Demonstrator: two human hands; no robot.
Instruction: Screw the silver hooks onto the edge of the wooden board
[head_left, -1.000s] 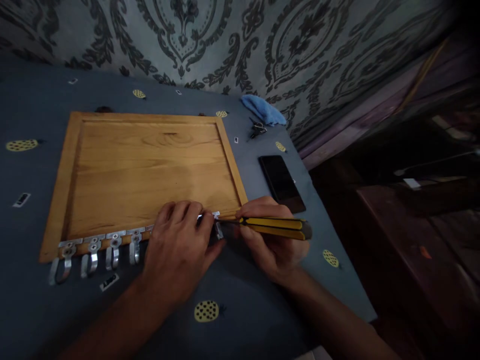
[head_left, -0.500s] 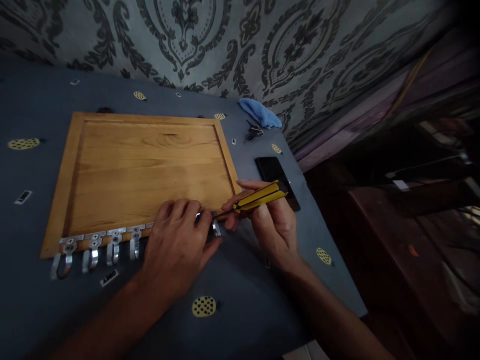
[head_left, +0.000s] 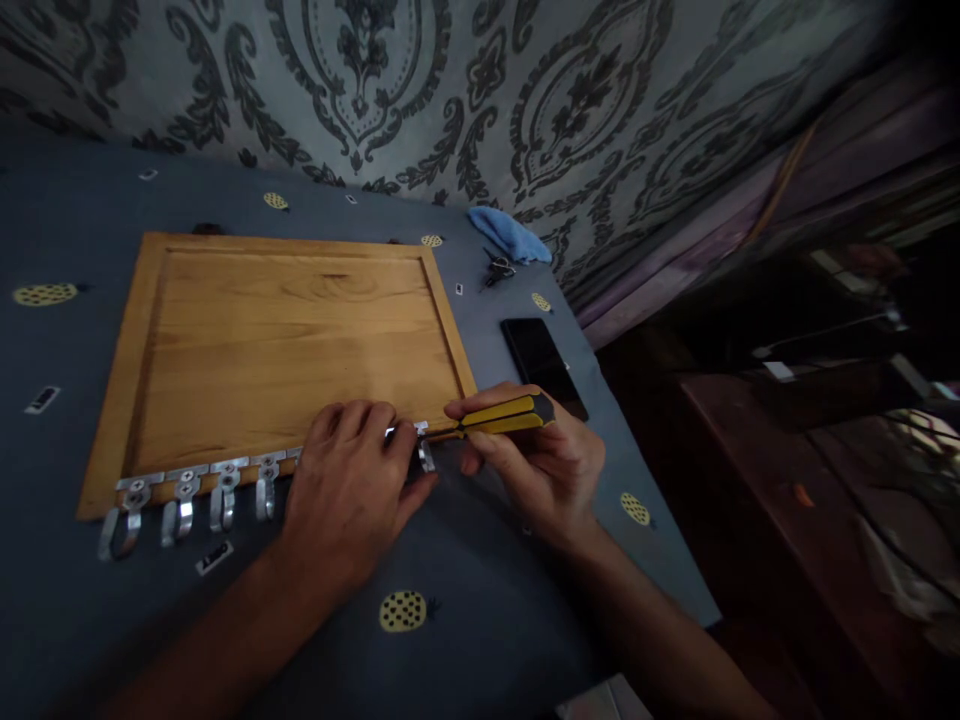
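A wooden board [head_left: 292, 340] lies flat on a grey-blue cloth-covered table [head_left: 480, 620]. Several metal hooks [head_left: 180, 500] are screwed along its near edge. My left hand [head_left: 349, 495] rests on that edge, fingers curled and pinching the rightmost hook [head_left: 424, 450] at the board's near right corner. My right hand [head_left: 536, 465] grips a yellow and black screwdriver [head_left: 495, 416], its tip pointing left at that hook.
A black phone [head_left: 541, 362] lies right of the board. Farther back are a blue cloth [head_left: 508, 232] and a bunch of keys [head_left: 496, 268]. A patterned wall stands behind. The table's right edge drops to dark furniture [head_left: 787, 450].
My right hand has turned and shifted with the screwdriver: the handle swung up, then came back nearly level. My left hand has stayed on the hook.
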